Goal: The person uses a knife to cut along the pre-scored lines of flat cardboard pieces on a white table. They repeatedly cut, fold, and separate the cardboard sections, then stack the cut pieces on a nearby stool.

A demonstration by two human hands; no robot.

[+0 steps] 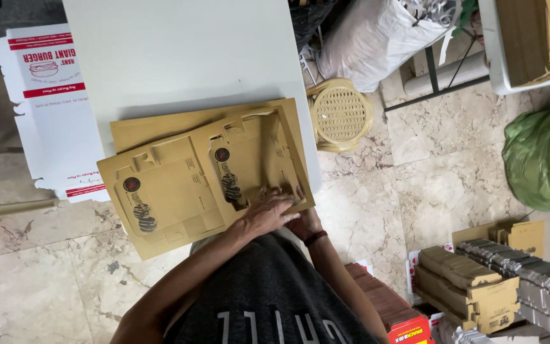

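Both hands meet at the near right corner of a tan die-cut cardboard sheet lying tilted across the near edge of a pale grey table. Left hand rests flat on top, fingers spread and pressing the board; right hand sits mostly underneath it, seemingly pinching the sheet's edge, though its fingers are largely hidden. More tan sheets lie stacked beneath. White printed box blanks hang off the table's left side. A beige plastic stool stands on the marble floor to the right, and folded tan boxes sit well apart, lower right.
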